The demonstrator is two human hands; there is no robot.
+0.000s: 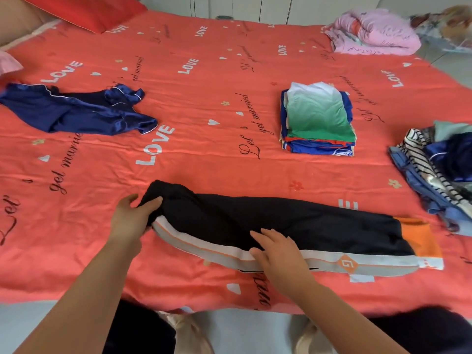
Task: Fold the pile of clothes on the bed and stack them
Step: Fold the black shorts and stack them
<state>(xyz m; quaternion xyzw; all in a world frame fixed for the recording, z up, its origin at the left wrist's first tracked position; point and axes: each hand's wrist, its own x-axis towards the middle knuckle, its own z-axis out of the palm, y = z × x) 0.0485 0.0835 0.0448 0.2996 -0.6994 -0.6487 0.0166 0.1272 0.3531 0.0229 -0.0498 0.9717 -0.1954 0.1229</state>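
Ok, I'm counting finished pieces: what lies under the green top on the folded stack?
Under the green top only edges show: blue fabric with red trim. The fronts of those pieces and their exact number are covered. All of it rests on the red bedspread.

One view only is given, taken from the head at the near edge of the bed [204, 80]. The lens is aimed forward and down; the trousers [293, 221] are seen close, the far edge at the top.
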